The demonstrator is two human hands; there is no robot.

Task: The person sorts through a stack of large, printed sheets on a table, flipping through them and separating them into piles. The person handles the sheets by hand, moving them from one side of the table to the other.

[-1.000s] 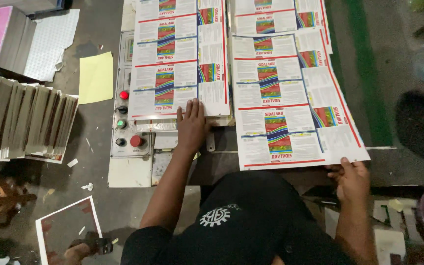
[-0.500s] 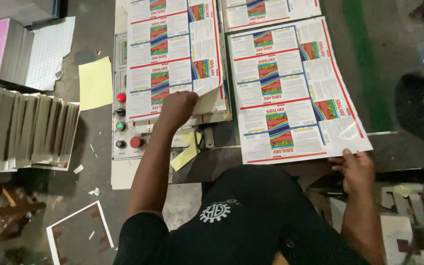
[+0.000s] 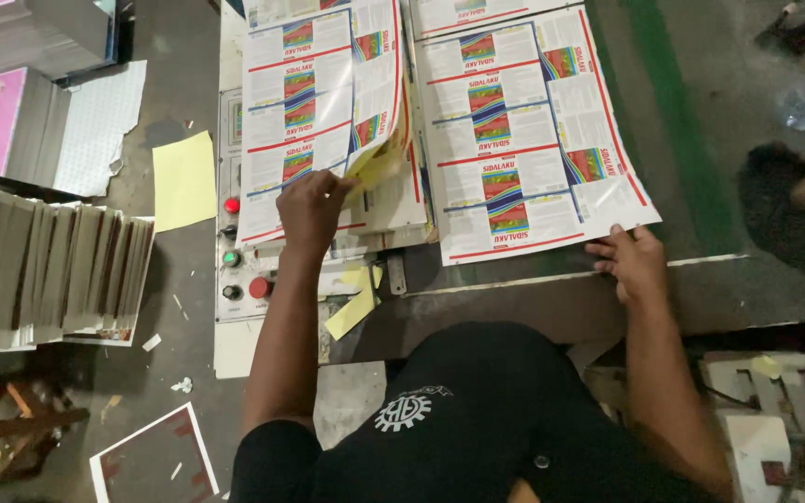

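Head cam: left hand (image 3: pixel 311 207) pinches near corner of top printed sheet (image 3: pixel 314 112) on left stack, curling it up w/ yellow underside showing. Right hand (image 3: pixel 634 262), fingers flat and loose, nothing gripped, rests on near edge of right sheet (image 3: pixel 524 140), beside it on machine bed (image 3: pixel 552 307). Step looks like peeling one sheet; needs clean single-sheet separation. Control buttons (image 3: pixel 232 205) just left.

The printed sheets (image 3: pixel 524 130) are glossy coated paper, catching glare where the left stack (image 3: pixel 314 112) curls. The control panel (image 3: pixel 239 251) is dull painted metal with shiny plastic buttons (image 3: pixel 260 287). The yellow sheet (image 3: pixel 184 179) is matt paper. The concrete floor (image 3: pixel 160 279) looks rough and stained; the pallet (image 3: pixel 11 428) is bare wood.
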